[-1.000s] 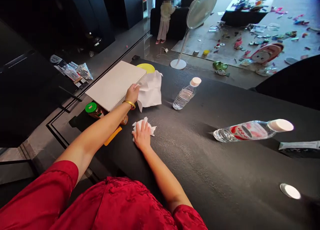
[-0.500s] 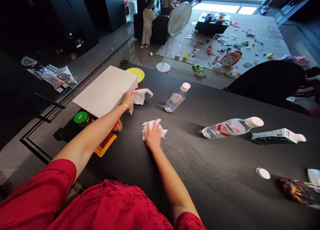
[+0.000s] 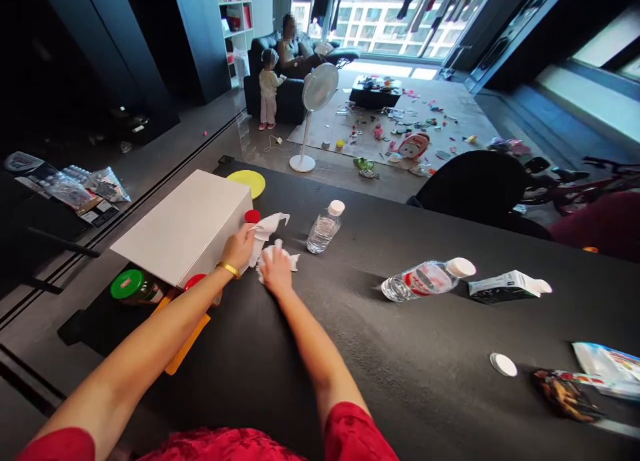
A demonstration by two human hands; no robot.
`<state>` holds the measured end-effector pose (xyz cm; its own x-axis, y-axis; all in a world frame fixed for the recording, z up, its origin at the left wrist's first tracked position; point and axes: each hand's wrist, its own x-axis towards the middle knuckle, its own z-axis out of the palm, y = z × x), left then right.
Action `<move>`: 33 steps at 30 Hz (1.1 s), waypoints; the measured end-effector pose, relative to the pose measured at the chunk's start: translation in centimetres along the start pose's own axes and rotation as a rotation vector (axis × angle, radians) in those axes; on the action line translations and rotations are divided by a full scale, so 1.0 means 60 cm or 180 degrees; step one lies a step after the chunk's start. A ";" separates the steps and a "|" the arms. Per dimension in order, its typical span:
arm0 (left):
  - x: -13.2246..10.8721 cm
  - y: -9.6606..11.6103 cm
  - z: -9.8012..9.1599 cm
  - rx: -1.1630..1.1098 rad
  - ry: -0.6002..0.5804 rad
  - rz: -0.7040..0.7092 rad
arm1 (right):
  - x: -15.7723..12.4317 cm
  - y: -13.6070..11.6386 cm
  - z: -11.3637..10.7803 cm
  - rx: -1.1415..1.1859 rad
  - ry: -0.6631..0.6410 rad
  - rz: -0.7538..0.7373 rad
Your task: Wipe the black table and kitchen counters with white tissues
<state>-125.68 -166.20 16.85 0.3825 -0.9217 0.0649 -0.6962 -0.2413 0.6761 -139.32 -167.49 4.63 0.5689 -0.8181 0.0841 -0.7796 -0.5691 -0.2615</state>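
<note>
Two hands [image 3: 239,246] and two tissues [image 3: 275,261] — one wadded, one loose. Two capped bottles [image 3: 324,226] lie or stand on the table [image 3: 380,394], plus two red lids [image 3: 253,215] and one white cap [image 3: 503,364]. One box [image 3: 183,227], one plate [image 3: 245,183], one jar [image 3: 134,286], one fan [image 3: 317,107] — and two other people [image 3: 269,87].

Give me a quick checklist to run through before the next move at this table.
1. Right hand palm down on the crumpled tissue: ok.
2. Left hand touching the white tissue: ok; firmness of grip: cannot tell.
3. Red cap beside the white box, apart from both hands: ok.
4. Upright water bottle, capped: ok.
5. Second water bottle lying on its side: not ok.
6. Red-lidded jar partly behind the left forearm, lid sealed: cannot tell.
</note>
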 end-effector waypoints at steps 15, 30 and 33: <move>-0.154 -0.026 0.083 0.1494 -0.1511 0.0898 | -0.102 0.213 -0.040 -0.0436 -0.0082 0.1243; -0.609 -0.391 -0.145 0.0457 0.0362 -0.0297 | -0.385 0.150 0.032 -0.0228 0.0869 0.0416; -0.684 -0.476 -0.169 0.0383 0.0624 -0.0669 | -0.417 0.018 0.060 0.0092 0.0771 0.0005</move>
<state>-115.34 -118.41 2.34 0.6275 -0.7744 0.0810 -0.6518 -0.4655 0.5987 -153.42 -147.35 -1.20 0.4857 -0.8170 0.3109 -0.7706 -0.5681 -0.2888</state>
